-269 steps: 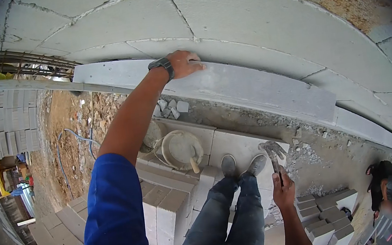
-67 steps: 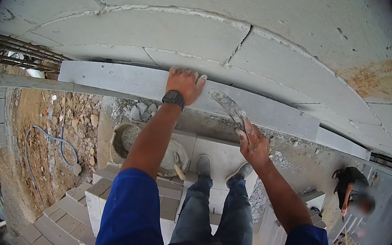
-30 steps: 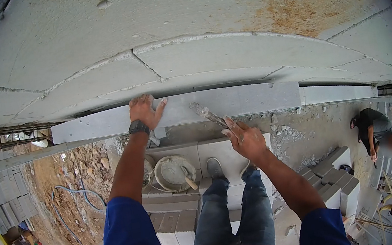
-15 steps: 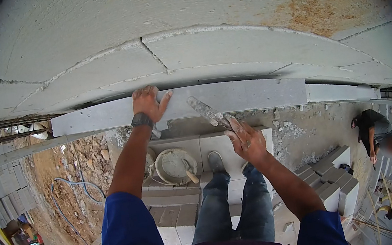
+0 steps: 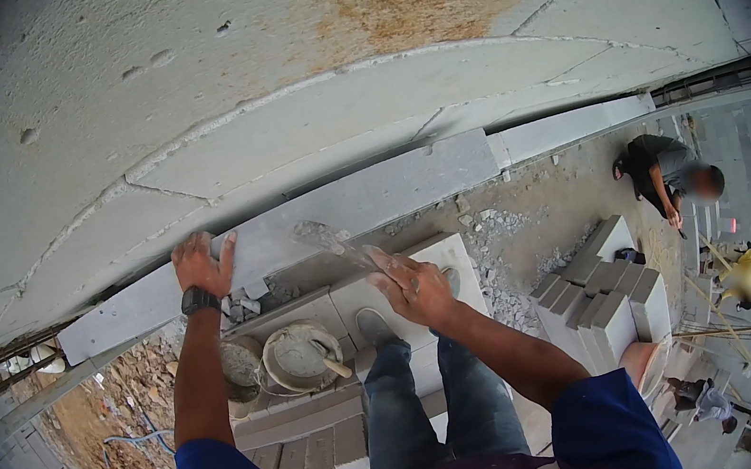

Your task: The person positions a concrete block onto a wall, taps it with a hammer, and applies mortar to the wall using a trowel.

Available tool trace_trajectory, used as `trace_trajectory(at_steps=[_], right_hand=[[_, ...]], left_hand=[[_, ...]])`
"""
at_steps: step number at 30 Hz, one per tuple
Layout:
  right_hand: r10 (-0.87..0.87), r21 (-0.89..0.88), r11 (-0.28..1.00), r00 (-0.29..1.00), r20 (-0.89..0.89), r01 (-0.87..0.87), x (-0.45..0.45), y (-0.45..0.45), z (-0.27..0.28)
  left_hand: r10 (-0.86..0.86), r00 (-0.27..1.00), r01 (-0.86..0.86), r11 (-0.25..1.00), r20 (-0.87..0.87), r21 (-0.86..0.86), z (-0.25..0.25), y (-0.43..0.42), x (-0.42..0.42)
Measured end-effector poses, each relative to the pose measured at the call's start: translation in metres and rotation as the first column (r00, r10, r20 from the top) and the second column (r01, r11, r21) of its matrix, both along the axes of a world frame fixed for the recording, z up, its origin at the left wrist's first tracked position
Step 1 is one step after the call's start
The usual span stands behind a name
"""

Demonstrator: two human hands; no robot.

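Note:
My left hand lies on a long light-grey block at the foot of the wall, its fingers toward the far edge and the thumb spread apart. In my right hand is a narrow, mortar-caked trowel. Its blade points up and left over the block's near side; whether it touches the block I cannot tell. The fingers wrapped round it hide the handle.
Below the block stand a bucket of mortar with a wooden-handled tool in it and a second bucket. Stacked blocks lie to the right. A crouching co-worker and others are farther right. Rubble covers the ground.
The view has turned and tilted, so the block now slants up to the right. Both hands appear farther left and lower. The trowel remains in my right hand, and my left stays on the block.

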State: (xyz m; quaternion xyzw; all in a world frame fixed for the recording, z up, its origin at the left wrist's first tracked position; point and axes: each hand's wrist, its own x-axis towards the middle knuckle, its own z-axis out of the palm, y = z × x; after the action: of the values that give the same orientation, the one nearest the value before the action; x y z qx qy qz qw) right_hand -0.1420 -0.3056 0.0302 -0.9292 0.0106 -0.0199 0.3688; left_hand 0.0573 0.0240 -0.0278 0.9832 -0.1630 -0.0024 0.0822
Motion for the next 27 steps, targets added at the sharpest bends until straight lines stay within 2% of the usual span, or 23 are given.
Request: trace_trajectory(at_steps=[6, 9, 12, 15, 18, 19, 22, 24, 26, 27], right_hand=[[-0.202, 0.232, 0.958, 0.969, 0.141, 0.166, -0.066, 0.002, -0.015], [-0.216, 0.21, 0.957, 0.975, 0.045, 0.202, -0.118, -0.008, -0.025], [-0.237, 0.149, 0.939, 0.899, -0.369, 0.309, -0.169, -0.029, -0.021], [-0.355, 0.051, 0.906, 0.819, -0.451, 0.42, -0.216, -0.049, -0.045], [-0.434, -0.028, 0.833, 0.623, -0.651, 0.552, -0.233, -0.077, -0.044], [-0.457, -0.028, 0.785, 0.548, -0.701, 0.619, -0.231, -0.087, -0.043], [-0.495, 0.021, 0.683, 0.483, -0.722, 0.731, -0.23, -0.121, -0.057], [-0.488, 0.157, 0.462, 0.399, -0.776, 0.873, -0.225, -0.143, -0.078], [-0.418, 0.262, 0.175, 0.313, -0.853, 0.949, -0.207, -0.173, -0.092], [-0.394, 0.306, 0.117, 0.327, -0.859, 0.945, -0.196, -0.19, -0.094]], left_hand=[[-0.007, 0.999, 0.007, 1.0, -0.038, 0.005, -0.003, 0.002, 0.004], [-0.045, 0.999, 0.044, 0.999, 0.009, 0.018, -0.014, 0.008, 0.007], [0.004, 0.978, -0.002, 1.0, -0.21, 0.011, 0.002, 0.003, 0.017], [-0.052, 0.97, 0.044, 0.998, -0.238, -0.04, 0.018, -0.014, 0.02], [-0.191, 0.955, 0.16, 0.976, -0.226, -0.145, 0.026, -0.064, 0.015], [-0.25, 0.947, 0.216, 0.96, -0.201, -0.176, 0.03, -0.09, 0.011], [-0.402, 0.909, 0.38, 0.908, -0.11, -0.177, 0.031, -0.173, -0.004], [-0.415, 0.904, 0.384, 0.895, -0.107, -0.227, 0.033, -0.229, -0.011], [-0.377, 0.917, 0.339, 0.908, -0.129, -0.248, 0.027, -0.262, -0.013], [-0.339, 0.928, 0.298, 0.923, -0.152, -0.243, 0.019, -0.273, -0.012]])
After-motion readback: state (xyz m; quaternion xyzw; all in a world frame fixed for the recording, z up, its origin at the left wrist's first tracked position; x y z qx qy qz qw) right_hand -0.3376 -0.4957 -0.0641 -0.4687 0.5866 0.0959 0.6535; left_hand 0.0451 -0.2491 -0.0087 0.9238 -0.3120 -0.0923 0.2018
